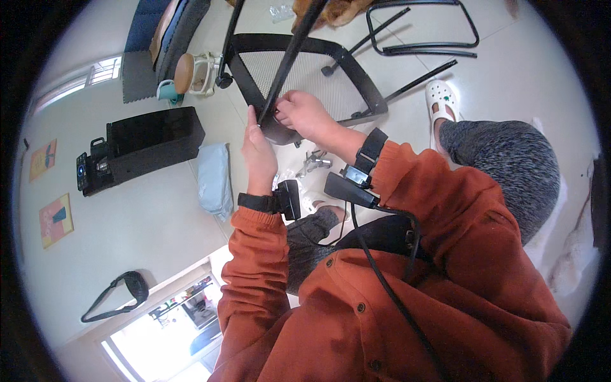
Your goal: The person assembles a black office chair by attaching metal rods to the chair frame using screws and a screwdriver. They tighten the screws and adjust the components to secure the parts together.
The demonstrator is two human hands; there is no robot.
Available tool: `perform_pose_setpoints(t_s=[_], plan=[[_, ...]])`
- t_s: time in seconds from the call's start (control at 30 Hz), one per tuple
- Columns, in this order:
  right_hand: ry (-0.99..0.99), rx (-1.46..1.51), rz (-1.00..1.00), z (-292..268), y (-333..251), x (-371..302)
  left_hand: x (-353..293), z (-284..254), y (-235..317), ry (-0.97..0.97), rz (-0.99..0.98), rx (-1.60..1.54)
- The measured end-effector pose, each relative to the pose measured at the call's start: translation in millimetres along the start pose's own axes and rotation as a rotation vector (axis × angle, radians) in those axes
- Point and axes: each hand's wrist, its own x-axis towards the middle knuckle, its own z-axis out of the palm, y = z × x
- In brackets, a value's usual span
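Note:
In front of me a black-framed mesh chair panel [331,63] lies tilted, with black tubes [296,48] rising past it toward the top edge. My left hand [258,149] is closed around the panel's near left corner, its thumb side up against a tube. Just right of it, my right hand [307,116] has its fingers curled and pressed together at the same corner. Whatever lies between those fingertips is too small to make out. Below the corner, silvery metal hardware pieces [315,162] are on the floor between my feet.
A bent black tube frame [423,48] and a straight black tube [423,79] lie at the upper right. Leftward are a light blue pouch [215,181], a large black box [153,143], a wood-topped stool [184,73] and a teal cup [167,91]. My white clog [442,99] stands right.

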Motion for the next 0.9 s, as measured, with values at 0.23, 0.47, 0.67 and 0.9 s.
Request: perform_pose_setpoints(t_s=[0.23, 0.47, 0.67, 0.9], plan=[[0.038, 0.066, 0.097, -3.5, -23.0, -7.6, 5.7, 4.8, 11.7, 0.021, 0.139, 0.199], [0.184, -0.240, 0.062, -0.2, -37.9, -8.9, 6.3, 8.1, 19.7, 0.003, 0.140, 0.285], [0.281, -0.350, -0.076, 2.5, -27.5, -3.1, 4.4, 9.2, 19.3, 0.027, 0.121, 0.218], [0.314, -0.447, -0.190, 2.1, -27.0, -1.7, 4.7, 7.9, 25.9, 0.060, 0.165, 0.334]])
